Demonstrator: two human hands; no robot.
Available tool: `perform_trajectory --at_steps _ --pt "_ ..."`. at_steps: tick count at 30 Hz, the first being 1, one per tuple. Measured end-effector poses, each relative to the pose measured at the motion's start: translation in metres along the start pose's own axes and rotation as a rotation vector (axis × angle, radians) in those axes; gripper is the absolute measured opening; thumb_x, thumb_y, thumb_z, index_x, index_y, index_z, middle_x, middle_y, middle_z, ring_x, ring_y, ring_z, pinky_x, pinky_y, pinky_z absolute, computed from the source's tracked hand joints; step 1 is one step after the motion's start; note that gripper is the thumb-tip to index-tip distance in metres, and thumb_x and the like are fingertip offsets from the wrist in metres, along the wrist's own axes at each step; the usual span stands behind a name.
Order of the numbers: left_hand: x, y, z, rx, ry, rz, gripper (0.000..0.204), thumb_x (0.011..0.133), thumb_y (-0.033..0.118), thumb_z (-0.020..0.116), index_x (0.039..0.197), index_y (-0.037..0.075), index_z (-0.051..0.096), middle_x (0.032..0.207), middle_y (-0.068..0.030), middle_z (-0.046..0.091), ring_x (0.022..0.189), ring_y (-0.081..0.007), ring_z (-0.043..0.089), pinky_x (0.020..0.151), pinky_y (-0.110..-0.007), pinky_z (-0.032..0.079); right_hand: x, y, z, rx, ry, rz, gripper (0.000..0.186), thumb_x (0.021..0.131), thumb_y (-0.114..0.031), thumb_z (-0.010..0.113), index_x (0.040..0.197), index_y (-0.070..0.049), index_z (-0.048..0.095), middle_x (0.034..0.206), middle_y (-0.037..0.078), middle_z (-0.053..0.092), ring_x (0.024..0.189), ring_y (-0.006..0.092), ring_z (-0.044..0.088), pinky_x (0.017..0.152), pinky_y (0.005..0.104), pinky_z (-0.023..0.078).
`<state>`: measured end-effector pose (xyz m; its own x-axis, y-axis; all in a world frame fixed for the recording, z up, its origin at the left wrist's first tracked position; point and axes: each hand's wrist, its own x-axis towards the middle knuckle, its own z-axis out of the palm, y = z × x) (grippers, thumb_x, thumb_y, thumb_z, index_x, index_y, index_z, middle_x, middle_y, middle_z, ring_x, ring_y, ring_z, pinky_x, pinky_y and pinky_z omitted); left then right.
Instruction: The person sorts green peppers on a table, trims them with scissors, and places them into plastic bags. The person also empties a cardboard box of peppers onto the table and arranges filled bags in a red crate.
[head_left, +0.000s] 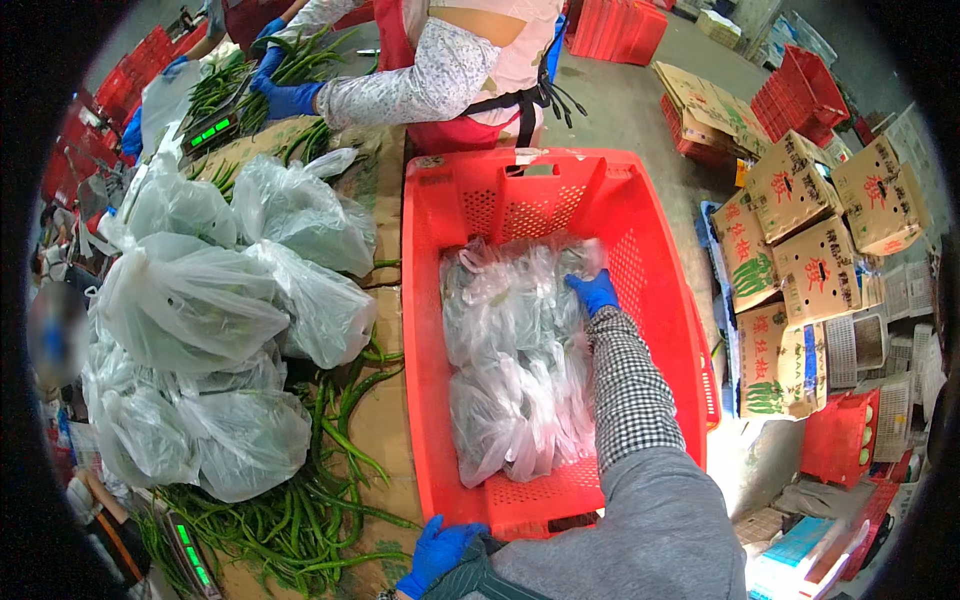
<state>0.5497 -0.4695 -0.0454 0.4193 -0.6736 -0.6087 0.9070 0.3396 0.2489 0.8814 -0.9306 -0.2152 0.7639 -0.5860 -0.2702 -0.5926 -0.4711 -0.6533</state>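
My right hand (597, 292), in a blue glove, reaches into a red plastic crate (650, 300). Its fingers are closed on a clear plastic bag (578, 262) near the crate's far right part. Several similar filled bags (490, 320) lie packed together on the crate floor, their tops bunched; dark green contents show faintly through the plastic. At the crate's near left corner is my left hand (438, 553), also blue-gloved, against the rim. Its fingers show only in part, and I cannot make out how firmly they grip.
Left of the crate, filled clear bags (195, 300) are piled on a cardboard-covered table among loose long green peppers (290, 525). Scales (190, 555) with green displays stand there. Across the table a co-worker's gloved hands (290, 98) handle peppers. Cardboard boxes (790, 190) are stacked at right.
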Motion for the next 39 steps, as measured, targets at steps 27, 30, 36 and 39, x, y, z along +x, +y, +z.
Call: perform_trajectory --at_steps 27,30,36,39 --pt "-0.002 0.025 0.023 0.486 0.086 -0.035 0.041 0.093 0.027 0.034 0.133 0.019 0.043 0.132 0.0060 0.049 0.118 -0.0049 0.045 0.108 -0.036 0.019 -0.036 -0.101 0.000 0.143 -0.372 -0.431 0.038 0.078 -0.031 0.064 0.103 -0.002 0.062 0.097 0.018 0.065 0.089 0.0284 0.062 0.081 0.0380 0.048" --pt "0.002 0.017 0.008 0.182 -0.110 -0.005 0.043 0.094 0.029 0.032 0.133 0.013 0.042 0.133 0.0024 0.048 0.120 -0.0060 0.042 0.107 -0.037 0.021 -0.067 -0.068 0.050 0.023 -0.276 -0.463 0.034 0.076 -0.030 0.063 0.096 -0.003 0.063 0.093 0.022 0.063 0.087 0.0346 0.061 0.076 0.0423 0.048" --pt "-0.003 0.024 0.034 1.088 0.208 -0.175 0.052 0.092 0.032 0.032 0.130 -0.003 0.039 0.133 -0.0151 0.045 0.123 -0.0198 0.042 0.110 -0.037 0.017 -0.217 -0.181 0.031 0.479 -0.475 -0.450 0.046 0.085 -0.037 0.059 0.111 -0.001 0.050 0.099 0.019 0.060 0.095 0.0282 0.058 0.082 0.0380 0.045" --pt "-0.001 0.015 0.006 0.709 0.139 -0.116 0.048 0.092 0.031 0.035 0.127 -0.001 0.042 0.127 -0.0151 0.049 0.118 -0.0206 0.045 0.107 -0.036 0.021 -0.217 -0.172 0.051 0.535 -0.699 -0.567 0.048 0.089 -0.036 0.056 0.119 0.001 0.047 0.097 0.014 0.060 0.093 0.0218 0.056 0.083 0.0337 0.045"
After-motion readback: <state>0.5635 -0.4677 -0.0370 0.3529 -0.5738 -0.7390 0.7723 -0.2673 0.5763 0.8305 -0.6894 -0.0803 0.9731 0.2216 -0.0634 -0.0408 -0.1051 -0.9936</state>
